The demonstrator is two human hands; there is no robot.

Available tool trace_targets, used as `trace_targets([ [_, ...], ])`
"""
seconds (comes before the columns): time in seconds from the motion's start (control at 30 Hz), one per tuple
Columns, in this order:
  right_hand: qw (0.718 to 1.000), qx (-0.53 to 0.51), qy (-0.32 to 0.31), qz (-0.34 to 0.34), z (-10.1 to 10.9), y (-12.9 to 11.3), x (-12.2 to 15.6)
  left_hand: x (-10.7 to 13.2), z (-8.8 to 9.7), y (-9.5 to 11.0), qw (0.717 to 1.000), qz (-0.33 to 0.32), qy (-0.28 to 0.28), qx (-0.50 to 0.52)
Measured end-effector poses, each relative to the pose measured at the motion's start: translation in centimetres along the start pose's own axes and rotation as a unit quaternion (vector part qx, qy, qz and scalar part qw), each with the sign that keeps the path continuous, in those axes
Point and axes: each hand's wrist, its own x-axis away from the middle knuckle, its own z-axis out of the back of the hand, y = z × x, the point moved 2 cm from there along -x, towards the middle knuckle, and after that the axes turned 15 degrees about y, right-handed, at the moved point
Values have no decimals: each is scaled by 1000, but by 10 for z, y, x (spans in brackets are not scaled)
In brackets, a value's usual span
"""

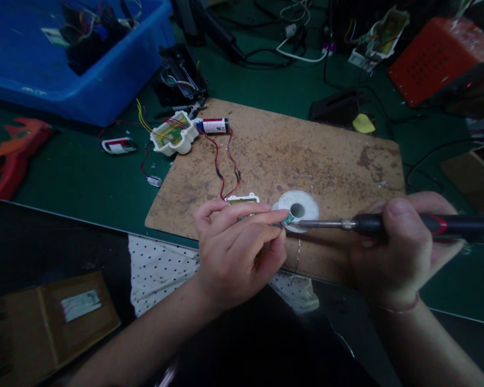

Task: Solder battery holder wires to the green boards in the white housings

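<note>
My right hand (407, 242) is wrapped round a soldering iron (371, 224), whose tip points left. Pinched in the fingertips of my left hand (237, 247) is a small green circuit board (288, 219), and the iron's tip meets or nearly meets it. Behind the board lies a white solder spool (306, 201), with a thin strand of solder (299, 252) hanging toward me. Partly covered by my left fingers is a white-edged casing (242, 199). Red and black wires (216, 161) run from it to a cylindrical battery (215, 126).
A brown work board (266, 145) lies on the green table. At the left are a blue bin (116, 86), a white housing with circuitry (175, 134) and a red-orange tool (16, 156). An orange-red box (439, 59) and a yellow sponge (363, 123) are at the right.
</note>
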Motion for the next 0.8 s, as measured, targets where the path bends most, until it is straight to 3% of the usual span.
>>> trace_targets([
  [0.33, 1000, -3, 4, -6, 1, 0, 0, 1, 0, 0, 1000, 6, 3, 8],
  [0.57, 998, -28, 14, -55, 1, 4, -2, 1, -1, 0, 1000, 5, 5, 7],
  [0.8, 1000, -25, 1, -18, -2, 2, -3, 1, 0, 1, 1000, 8, 1, 4],
])
